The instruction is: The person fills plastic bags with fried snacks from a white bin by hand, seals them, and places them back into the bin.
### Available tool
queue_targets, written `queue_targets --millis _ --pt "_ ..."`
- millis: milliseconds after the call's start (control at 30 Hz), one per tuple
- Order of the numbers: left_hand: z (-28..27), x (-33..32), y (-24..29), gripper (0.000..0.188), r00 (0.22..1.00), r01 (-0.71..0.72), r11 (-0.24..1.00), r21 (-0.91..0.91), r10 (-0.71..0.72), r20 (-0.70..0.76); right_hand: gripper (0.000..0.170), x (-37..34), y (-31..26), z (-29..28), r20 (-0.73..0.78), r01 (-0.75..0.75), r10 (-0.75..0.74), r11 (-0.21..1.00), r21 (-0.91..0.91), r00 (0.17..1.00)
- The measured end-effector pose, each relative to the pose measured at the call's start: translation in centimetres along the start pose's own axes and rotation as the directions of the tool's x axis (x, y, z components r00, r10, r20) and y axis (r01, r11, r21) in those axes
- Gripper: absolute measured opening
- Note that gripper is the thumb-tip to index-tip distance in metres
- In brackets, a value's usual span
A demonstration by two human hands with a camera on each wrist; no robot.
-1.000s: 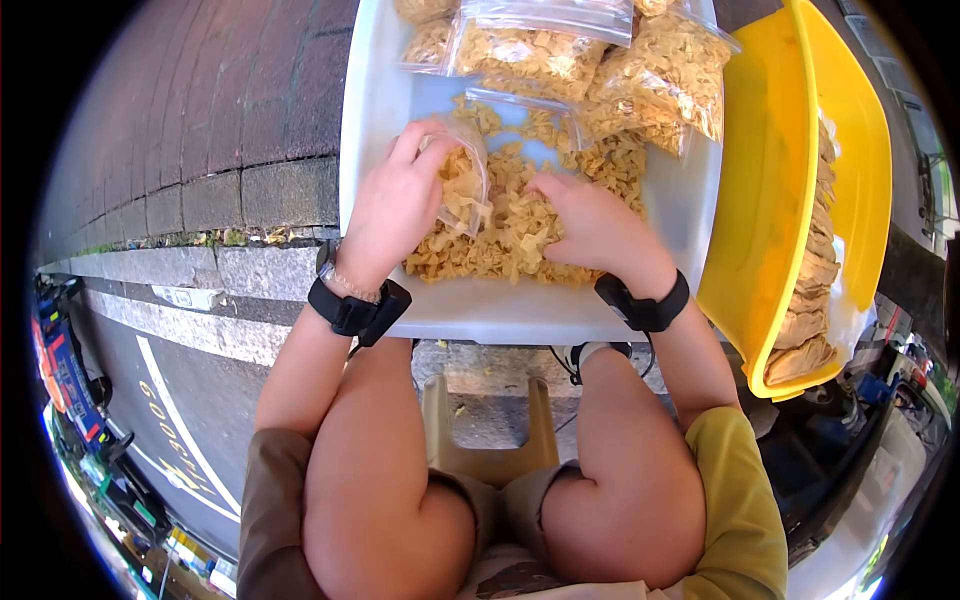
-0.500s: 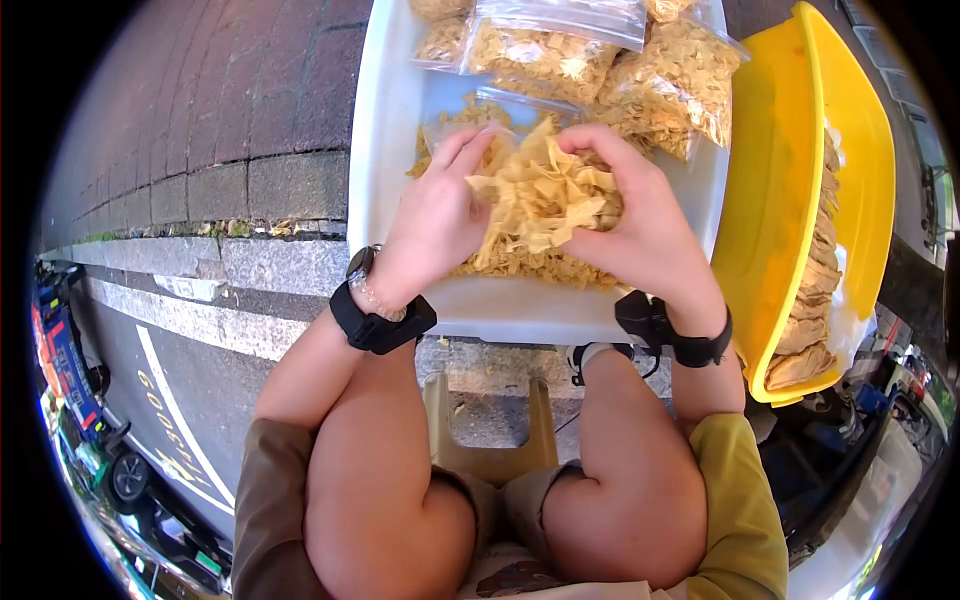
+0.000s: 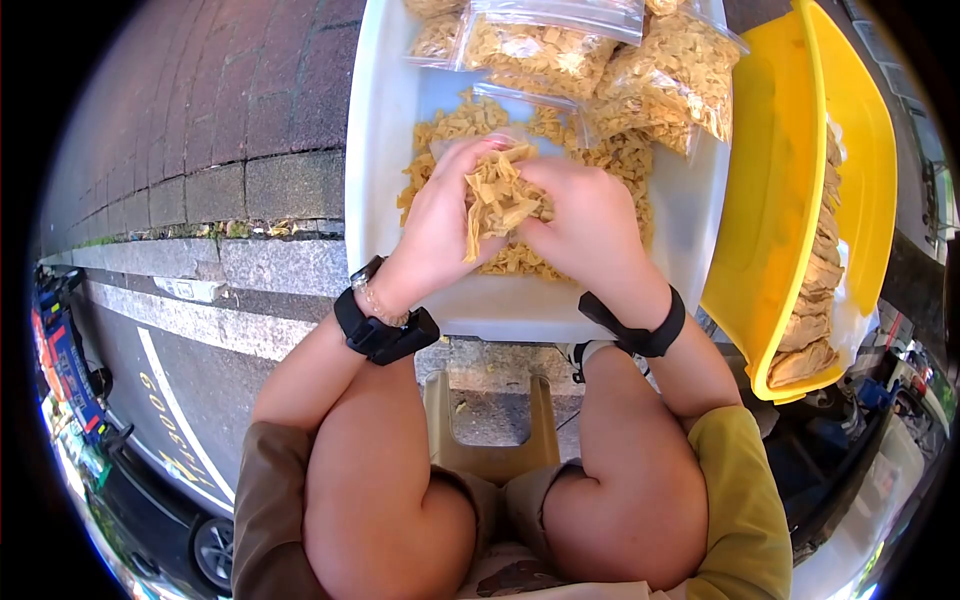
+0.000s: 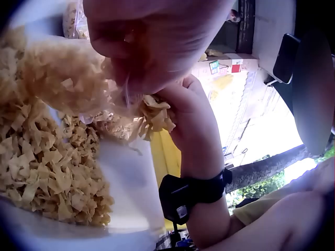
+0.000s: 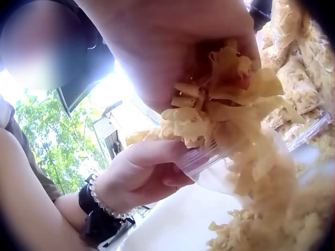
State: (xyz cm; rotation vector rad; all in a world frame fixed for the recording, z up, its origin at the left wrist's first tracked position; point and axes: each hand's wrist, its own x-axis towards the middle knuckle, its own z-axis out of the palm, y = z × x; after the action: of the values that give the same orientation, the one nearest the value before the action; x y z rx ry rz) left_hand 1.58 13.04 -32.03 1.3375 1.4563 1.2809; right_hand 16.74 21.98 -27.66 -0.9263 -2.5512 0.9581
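Note:
My left hand grips the rim of a clear plastic bag that holds pale yellow flakes. The right hand holds a clump of flakes at the bag's mouth, its fingers curled round them. In the right wrist view some flakes stick out between the palm and the bag's ribbed edge. Both hands are above a pile of loose flakes in a white tray. The fingertips of both hands are partly hidden by flakes.
Several filled zip bags lie at the tray's far end. To the right stands a yellow tub with a row of flat tan pieces. A stool is between the legs, and a kerb runs at the left.
The right hand has scooped up flakes from the pile and moved left to the bag. My left hand has shifted slightly right and turned with the bag.

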Motion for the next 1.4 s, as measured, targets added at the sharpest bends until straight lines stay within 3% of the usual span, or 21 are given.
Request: queue_targets --millis 33,67,100,133,167,267,367,467,500,567,667,800,900,967,1000,1067,1100,1167,1200,1267,1400 --pt "-0.1 0.1 0.2 0.066 1.0 -0.026 0.987 0.158 0.024 0.015 0.02 0.1 -0.3 0.1 0.053 -0.006 0.015 0.985 -0.171 0.999" --pt "-0.2 0.1 0.6 0.065 0.998 -0.054 0.949 0.311 0.046 0.034 0.02 0.2 -0.4 0.8 0.052 -0.007 0.016 0.985 -0.17 0.998" --pt "-0.2 0.1 1.3 0.065 0.998 -0.055 0.949 0.311 0.045 0.037 0.014 0.4 -0.3 1.8 0.104 -0.024 0.058 0.952 -0.305 0.993" --pt "0.0 0.1 2.3 0.068 0.992 0.032 0.944 0.328 -0.07 0.106 0.009 0.6 -0.4 2.5 0.149 -0.033 0.109 0.9 -0.435 0.983" --pt "0.1 0.1 2.8 0.071 0.968 0.116 0.929 0.351 -0.185 0.171 0.009 0.8 -0.4 2.8 0.147 -0.038 0.112 0.899 -0.436 0.983" --pt "0.7 -0.3 1.2 0.07 0.987 0.042 0.944 0.327 -0.091 0.135 0.002 1.1 -0.2 3.0 0.239 -0.068 0.165 0.928 -0.367 0.957" --pt "0.6 0.0 1.6 0.065 0.982 0.122 0.941 0.315 -0.161 0.099 0.011 1.0 1.4 2.7 0.253 0.059 0.006 0.967 -0.248 0.967" --pt "-0.1 0.7 1.9 0.063 0.98 0.181 0.958 0.221 -0.195 0.042 0.045 0.8 1.7 2.1 -0.023 0.118 -0.117 0.992 0.05 0.993" --pt "-0.3 0.8 1.5 0.063 0.98 0.182 0.958 0.22 -0.195 0.041 0.045 0.6 1.4 1.8 -0.021 0.118 -0.117 0.992 0.048 0.993" --pt "-0.5 0.7 0.5 0.066 0.966 0.252 0.963 0.1 -0.256 0.03 0.046 0.5 0.9 1.6 -0.139 0.092 -0.052 0.951 0.296 0.989" --pt "-0.9 0.4 -0.4 0.067 0.968 0.251 0.967 0.035 -0.251 0.004 0.05 0.1 1.1 2.1 -0.312 0.229 -0.127 0.92 0.318 0.942" --pt "-0.9 0.4 -0.8 0.064 0.982 0.188 0.982 0.021 -0.188 -0.034 0.047 -0.3 1.7 2.1 -0.258 0.216 -0.137 0.926 0.31 0.956" --pt "-0.9 0.3 0.3 0.062 0.984 0.176 0.979 0.105 -0.179 0.021 0.04 0.0 2.2 2.5 -0.154 0.304 -0.282 0.941 0.148 0.947" --pt "-0.8 0.1 0.7 0.06 0.979 0.197 0.96 0.201 -0.205 0.02 0.036 0.0 1.2 2.0 -0.195 0.355 -0.408 0.899 -0.256 0.892" --pt "-0.8 0.1 0.7 0.06 0.978 0.198 0.959 0.2 -0.206 0.02 0.036 -0.2 0.5 2.0 -0.194 0.355 -0.408 0.899 -0.255 0.892" --pt "-0.9 0.3 0.5 0.056 0.979 0.203 0.971 0.127 -0.2 -0.033 0.042 -0.7 -0.8 2.0 -0.207 0.197 -0.188 0.98 0.021 0.96" --pt "-1.0 0.3 0.0 0.056 0.979 0.202 0.971 0.126 -0.2 -0.034 0.042 -1.1 -1.1 2.0 -0.206 0.198 -0.189 0.98 0.02 0.96" --pt "-1.5 0.4 -1.1 0.055 0.984 0.169 0.981 0.098 -0.162 -0.072 0.048 -1.4 -1.4 1.9 -0.103 0.107 -0.091 0.982 0.157 0.991" --pt "-1.6 0.4 -1.1 0.055 0.984 0.168 0.981 0.099 -0.161 -0.075 0.048 -1.4 -1.5 1.9 -0.103 0.11 -0.095 0.981 0.158 0.99" --pt "-1.9 0.5 -0.8 0.053 0.967 0.242 0.964 0.109 -0.23 -0.11 0.048 -1.6 -1.4 2.0 -0.058 0.26 -0.263 0.964 -0.055 0.963" --pt "-2.1 0.7 -0.4 0.052 0.984 0.175 0.967 0.184 -0.166 -0.063 0.046 -1.9 -0.9 3.4 -0.038 0.299 -0.307 0.945 -0.134 0.951"
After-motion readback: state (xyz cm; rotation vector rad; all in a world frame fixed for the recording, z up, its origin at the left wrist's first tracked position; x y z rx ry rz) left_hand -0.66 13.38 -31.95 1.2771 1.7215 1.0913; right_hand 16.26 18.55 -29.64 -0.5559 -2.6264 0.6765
